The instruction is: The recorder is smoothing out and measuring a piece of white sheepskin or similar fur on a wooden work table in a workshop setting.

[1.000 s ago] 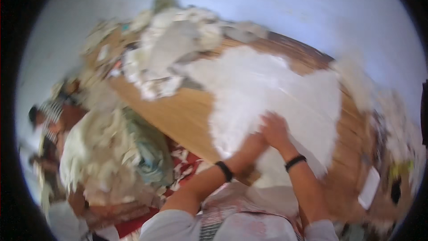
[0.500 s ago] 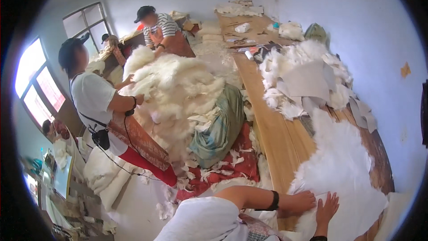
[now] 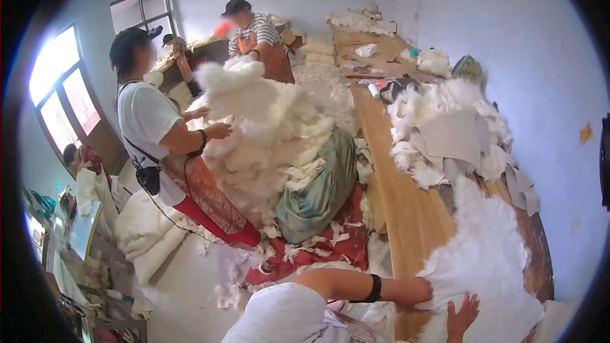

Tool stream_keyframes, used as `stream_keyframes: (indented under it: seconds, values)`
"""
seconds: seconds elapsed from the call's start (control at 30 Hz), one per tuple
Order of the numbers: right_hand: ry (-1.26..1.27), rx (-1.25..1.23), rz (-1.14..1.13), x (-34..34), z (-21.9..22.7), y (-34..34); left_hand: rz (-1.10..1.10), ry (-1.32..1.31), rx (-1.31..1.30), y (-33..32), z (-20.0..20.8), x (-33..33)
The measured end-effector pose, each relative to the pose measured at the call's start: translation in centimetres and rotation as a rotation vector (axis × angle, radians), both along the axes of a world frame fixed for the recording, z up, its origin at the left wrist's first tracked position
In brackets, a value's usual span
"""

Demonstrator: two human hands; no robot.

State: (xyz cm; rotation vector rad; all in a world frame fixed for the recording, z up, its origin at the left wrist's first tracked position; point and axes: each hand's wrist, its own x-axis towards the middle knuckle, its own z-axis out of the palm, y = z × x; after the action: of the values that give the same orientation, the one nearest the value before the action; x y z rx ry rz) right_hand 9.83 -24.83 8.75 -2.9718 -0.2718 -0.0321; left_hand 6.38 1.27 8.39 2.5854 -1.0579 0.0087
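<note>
White pelt (image 3: 489, 248) | under right grip (image 3: 462, 315) | edge by left grip (image 3: 416, 291)

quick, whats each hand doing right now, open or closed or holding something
Left hand: at the white fleece; open or closed cannot be told.
Right hand: open and spread over the fleece, not grasping it.

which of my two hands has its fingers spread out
Your right hand, the one farther over the white fleece: its fingers fan apart, while the left hand, near the fleece's left edge, has its fingers bunched together.
</note>
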Motion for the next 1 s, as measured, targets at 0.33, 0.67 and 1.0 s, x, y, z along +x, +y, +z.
stream_keyframes:
  seconds: [0.33, 0.67, 1.0]
  values:
    - [-0.007, 0.011, -0.003, -0.9, 0.9, 0.4, 0.256, -0.08, -0.444, 5.7, 1.4, -1.5]
    - [-0.144, -0.127, 0.052, -1.8, 2.4, 1.5, 0.647, 0.012, -0.471, 9.3, 0.3, -1.1]
    - [-0.236, -0.14, 0.077, -2.0, 2.0, 1.1, 1.01, 0.066, -0.581, 7.4, 1.3, 1.4]
